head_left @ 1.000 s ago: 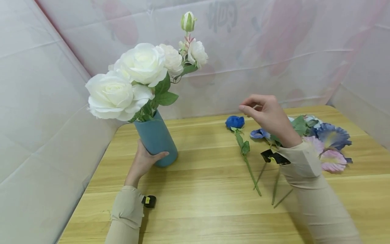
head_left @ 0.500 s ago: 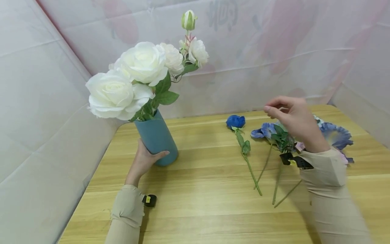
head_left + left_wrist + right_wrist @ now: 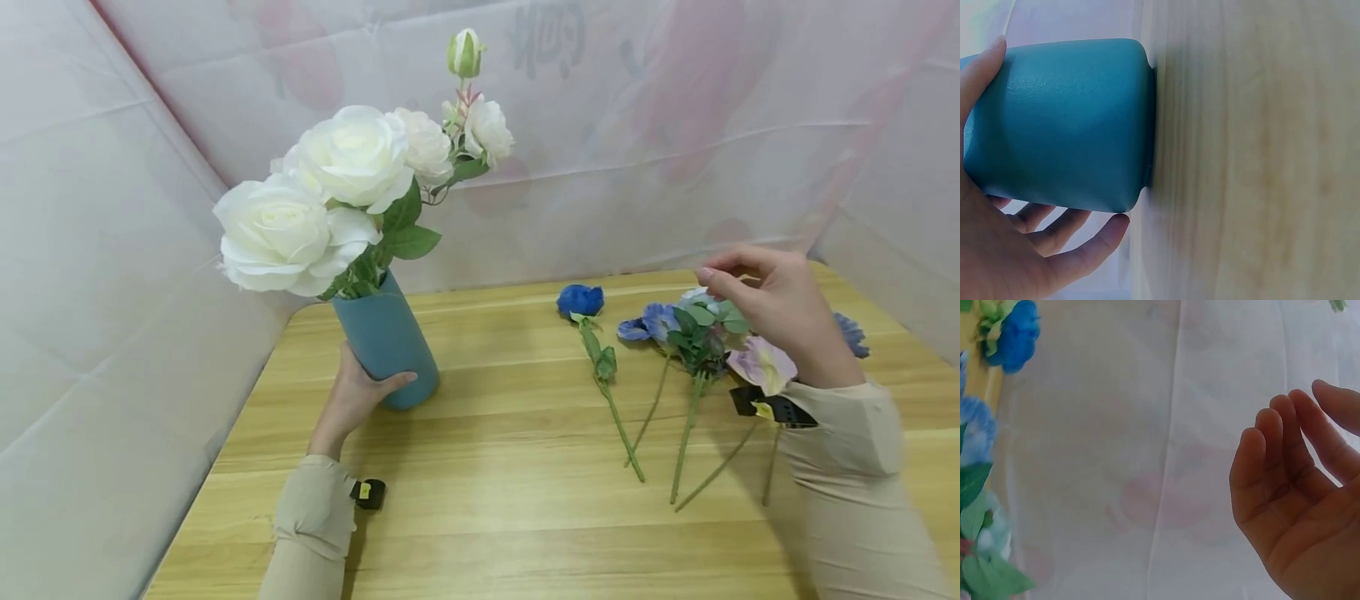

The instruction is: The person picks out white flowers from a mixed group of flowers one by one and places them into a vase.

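Note:
A teal vase (image 3: 386,342) stands on the wooden table, filled with white roses (image 3: 348,158), smaller pale blooms (image 3: 487,133) and a bud (image 3: 466,54). My left hand (image 3: 348,400) grips the vase low down, the thumb on its near side. In the left wrist view the fingers curl beneath and behind the vase (image 3: 1066,119), whose base meets the table. My right hand (image 3: 787,308) hovers above the flowers on the right, its fingers loosely bent and holding nothing. Below it lie a pink flower (image 3: 763,365), a leafy pale-blue spray (image 3: 701,321) and blue-violet petals (image 3: 660,321).
A blue rose (image 3: 580,300) with a green stem lies between the vase and the other flowers. Several stems (image 3: 686,450) point toward the near edge of the table (image 3: 510,517). Pale printed cloth (image 3: 600,183) closes off the back and sides.
My right hand has moved to the right across the lying flowers, uncovering the leafy spray and the pink flower. The left hand and vase have stayed in place.

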A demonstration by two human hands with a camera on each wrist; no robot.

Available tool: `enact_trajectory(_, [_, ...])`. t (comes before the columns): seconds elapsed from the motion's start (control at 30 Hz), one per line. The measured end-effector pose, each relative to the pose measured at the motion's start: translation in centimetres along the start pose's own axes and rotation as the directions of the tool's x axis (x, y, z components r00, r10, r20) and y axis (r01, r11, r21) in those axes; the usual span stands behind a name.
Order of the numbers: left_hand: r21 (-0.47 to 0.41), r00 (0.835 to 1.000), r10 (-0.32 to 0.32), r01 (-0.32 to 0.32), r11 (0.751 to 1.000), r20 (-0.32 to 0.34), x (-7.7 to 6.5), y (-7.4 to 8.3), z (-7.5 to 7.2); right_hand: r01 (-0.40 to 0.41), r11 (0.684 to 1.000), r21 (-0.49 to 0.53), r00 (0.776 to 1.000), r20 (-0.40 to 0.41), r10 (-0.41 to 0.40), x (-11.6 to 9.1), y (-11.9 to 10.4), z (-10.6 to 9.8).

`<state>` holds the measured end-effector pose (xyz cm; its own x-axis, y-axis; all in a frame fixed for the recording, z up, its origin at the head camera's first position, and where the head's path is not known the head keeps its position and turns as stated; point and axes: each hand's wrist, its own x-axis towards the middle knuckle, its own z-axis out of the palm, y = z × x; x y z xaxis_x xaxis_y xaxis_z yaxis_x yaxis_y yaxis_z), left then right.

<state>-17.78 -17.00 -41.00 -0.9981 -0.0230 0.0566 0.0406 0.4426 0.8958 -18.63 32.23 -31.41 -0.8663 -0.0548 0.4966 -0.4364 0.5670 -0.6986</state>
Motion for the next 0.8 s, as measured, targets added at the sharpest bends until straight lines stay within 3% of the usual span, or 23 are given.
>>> enact_trajectory(0.3, [0.001,1.000,0.014,-0.014,1.000,-0.005,0.2,0.3,-0.1,0.005,0.997,-0.075,0.999,-0.035,-0.007,-0.6,3.2,-1.7])
enact_trajectory(0.43, [0.007,1.000,0.002,-0.002,1.000,-0.002,0.2,0.3,0.0,-0.022,0.985,-0.170,0.999,-0.046,0.015,-0.7,4.4,-2.8])
enact_trajectory(0.63, [-0.001,1.000,-0.008,0.008,1.000,0.001,-0.1,0.2,0.1,-0.042,0.919,-0.392,0.996,-0.092,0.006,-0.9,6.7,-4.1])
enact_trajectory(0.8, [-0.007,1.000,-0.008,0.008,1.000,0.005,-0.2,0.1,0.1,-0.069,0.869,-0.491,0.993,-0.113,0.015,-1.3,8.4,-4.7])
